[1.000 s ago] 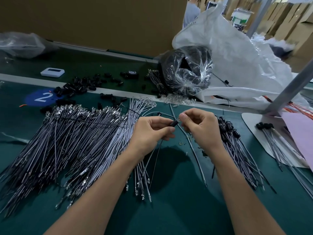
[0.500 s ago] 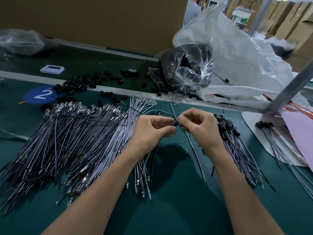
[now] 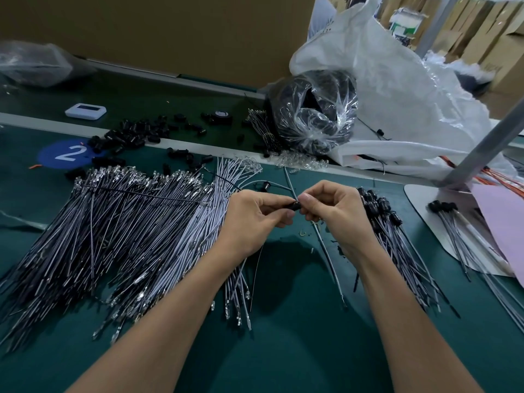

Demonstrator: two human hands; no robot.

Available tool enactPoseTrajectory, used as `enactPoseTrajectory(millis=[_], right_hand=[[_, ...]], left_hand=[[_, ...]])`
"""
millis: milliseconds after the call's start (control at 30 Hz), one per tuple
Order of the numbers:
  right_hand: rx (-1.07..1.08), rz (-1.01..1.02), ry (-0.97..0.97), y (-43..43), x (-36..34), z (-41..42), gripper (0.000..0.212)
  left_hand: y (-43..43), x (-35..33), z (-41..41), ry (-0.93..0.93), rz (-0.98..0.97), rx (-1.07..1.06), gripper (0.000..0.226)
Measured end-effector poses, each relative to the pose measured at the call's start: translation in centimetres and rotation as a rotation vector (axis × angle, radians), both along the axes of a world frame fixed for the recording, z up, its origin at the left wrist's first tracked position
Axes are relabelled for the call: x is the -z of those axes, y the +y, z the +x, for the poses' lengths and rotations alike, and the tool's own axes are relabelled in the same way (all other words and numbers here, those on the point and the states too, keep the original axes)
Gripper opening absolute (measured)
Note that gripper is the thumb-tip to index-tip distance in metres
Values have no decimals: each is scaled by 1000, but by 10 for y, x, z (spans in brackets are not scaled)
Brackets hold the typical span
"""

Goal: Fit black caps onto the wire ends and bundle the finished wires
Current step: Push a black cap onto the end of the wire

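The left hand pinches a black cap; the right hand pinches a wire at it, above the green table

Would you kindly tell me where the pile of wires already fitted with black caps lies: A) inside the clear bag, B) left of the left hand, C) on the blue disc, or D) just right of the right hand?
D: the capped wires fan out beside the right hand, while the pile left of the left hand shows bare metal ends.
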State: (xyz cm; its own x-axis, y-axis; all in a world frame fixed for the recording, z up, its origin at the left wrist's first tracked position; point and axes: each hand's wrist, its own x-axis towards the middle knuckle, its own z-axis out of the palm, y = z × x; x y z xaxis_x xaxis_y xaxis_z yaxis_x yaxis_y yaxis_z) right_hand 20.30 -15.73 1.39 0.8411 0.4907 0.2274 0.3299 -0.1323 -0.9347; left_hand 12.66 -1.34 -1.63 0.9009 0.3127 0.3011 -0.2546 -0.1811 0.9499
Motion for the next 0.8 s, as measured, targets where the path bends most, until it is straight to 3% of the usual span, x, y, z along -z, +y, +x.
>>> enactPoseTrajectory(millis=[133,433,800], right_hand=[[-18,6,-67,2,4,0,11],[-107,150,135,-1,11,0,10],[-141,262,177,5,13,-3,16]], left_hand=[[1,1,-1,-5,1,10,26],[2,-4,-2,-9,-107,77,24],[1,-5,-5,-26,-171,92,21]])
